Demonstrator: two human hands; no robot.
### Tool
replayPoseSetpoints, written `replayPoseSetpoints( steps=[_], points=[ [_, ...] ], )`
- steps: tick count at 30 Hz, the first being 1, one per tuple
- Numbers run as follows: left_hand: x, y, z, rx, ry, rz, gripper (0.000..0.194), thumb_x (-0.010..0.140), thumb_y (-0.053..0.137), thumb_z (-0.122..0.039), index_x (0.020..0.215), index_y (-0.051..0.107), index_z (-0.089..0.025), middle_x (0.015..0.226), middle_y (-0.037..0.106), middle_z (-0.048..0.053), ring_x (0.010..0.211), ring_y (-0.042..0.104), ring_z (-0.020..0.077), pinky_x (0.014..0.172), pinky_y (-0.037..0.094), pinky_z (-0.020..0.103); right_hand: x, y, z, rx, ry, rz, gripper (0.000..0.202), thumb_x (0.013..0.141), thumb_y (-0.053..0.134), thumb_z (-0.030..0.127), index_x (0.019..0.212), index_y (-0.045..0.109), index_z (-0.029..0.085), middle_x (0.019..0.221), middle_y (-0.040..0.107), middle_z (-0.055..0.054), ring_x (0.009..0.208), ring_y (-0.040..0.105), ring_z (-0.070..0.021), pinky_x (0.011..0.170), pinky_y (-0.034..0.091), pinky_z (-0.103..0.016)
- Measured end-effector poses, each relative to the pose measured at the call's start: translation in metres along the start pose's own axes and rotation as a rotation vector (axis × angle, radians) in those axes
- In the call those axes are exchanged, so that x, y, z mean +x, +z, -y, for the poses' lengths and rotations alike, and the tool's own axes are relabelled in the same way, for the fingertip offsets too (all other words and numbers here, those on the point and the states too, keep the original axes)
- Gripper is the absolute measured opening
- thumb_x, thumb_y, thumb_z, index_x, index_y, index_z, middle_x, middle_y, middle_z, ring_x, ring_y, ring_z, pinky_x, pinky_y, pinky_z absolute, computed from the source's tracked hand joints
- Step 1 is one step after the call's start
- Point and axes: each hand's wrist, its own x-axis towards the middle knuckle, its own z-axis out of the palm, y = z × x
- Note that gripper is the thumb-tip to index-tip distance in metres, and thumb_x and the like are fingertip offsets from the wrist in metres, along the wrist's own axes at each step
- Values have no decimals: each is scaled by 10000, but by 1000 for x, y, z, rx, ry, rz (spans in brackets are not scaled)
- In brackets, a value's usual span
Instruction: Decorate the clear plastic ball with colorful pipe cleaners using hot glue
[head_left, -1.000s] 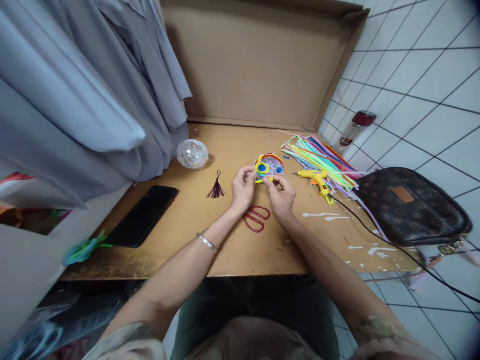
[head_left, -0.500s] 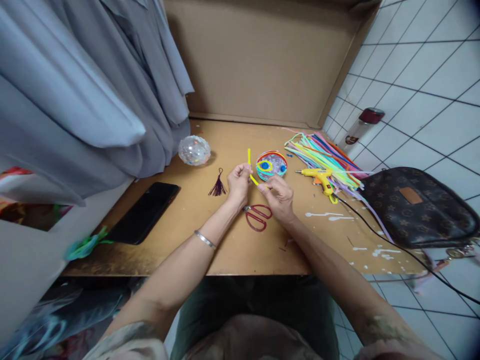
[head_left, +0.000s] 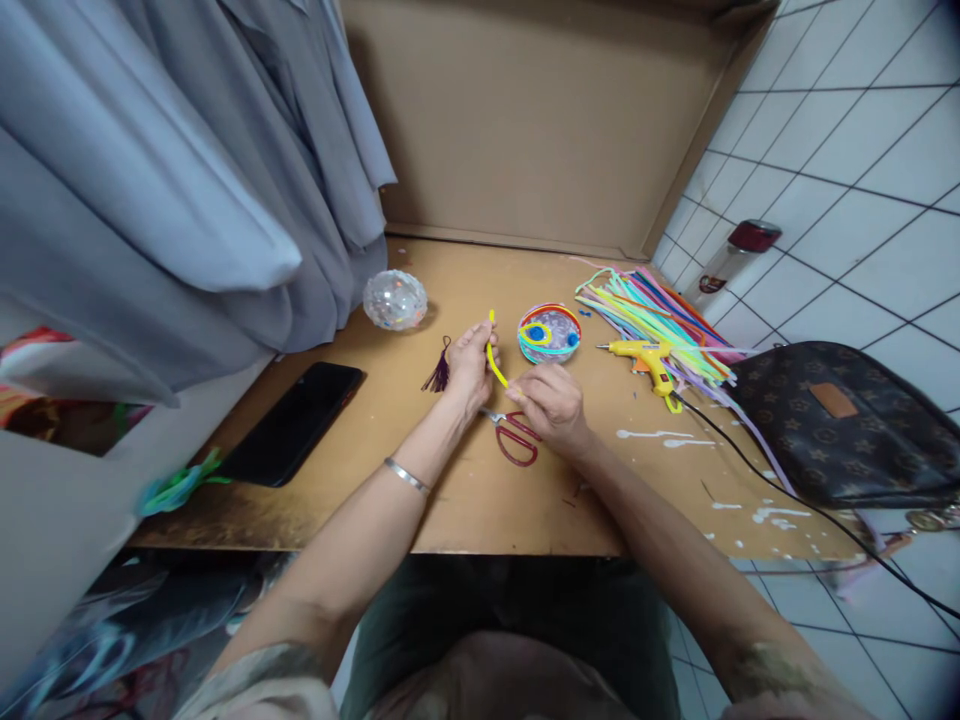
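Note:
A curved yellow pipe cleaner [head_left: 496, 369] runs between my two hands. My left hand [head_left: 470, 362] pinches it near its upper end, whose tip sticks up past the fingers. The lower end is held in the closed fingers of my right hand [head_left: 553, 402]. Just beyond my hands sits a round ornament [head_left: 550, 345] with red, yellow and turquoise trim and blue spots. Red-handled scissors [head_left: 517, 440] lie below my hands, their blades partly hidden by my left hand. A dark purple tassel [head_left: 437, 370] lies beside my left hand, partly covered.
A clear bumpy ball [head_left: 395, 300] sits at the back left, a black phone [head_left: 294, 424] nearer on the left. To the right are a yellow glue gun [head_left: 646, 362] with a black cord, a bundle of coloured pipe cleaners [head_left: 660, 315] and a brown bag [head_left: 847, 425].
The pipe cleaner now bends in a smooth curve, with more of it showing between my hands. My left hand has moved left and down, over part of the tassel; my right hand has lowered slightly.

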Motion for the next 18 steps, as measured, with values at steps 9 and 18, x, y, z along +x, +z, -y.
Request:
replayPoseSetpoints(
  steps=[9, 18],
  points=[
    [2, 1, 0, -65, -76, 5, 221, 886, 699, -209, 729, 553, -155, 461, 403, -105, 355, 287, 21, 379, 221, 137, 1, 0, 5, -92, -137, 6, 383, 1019, 472, 260, 652, 562, 202, 672, 553, -26, 651, 440, -159, 651, 307, -331],
    [-3, 3, 3, -42, -122, 29, 302, 828, 776, -201, 688, 512, -162, 472, 418, -102, 373, 324, 15, 379, 236, 131, 4, 2, 16, -168, -277, 59, 391, 1006, 474, 234, 617, 501, 212, 611, 461, 1, 633, 361, -163, 645, 255, -337]
  ],
)
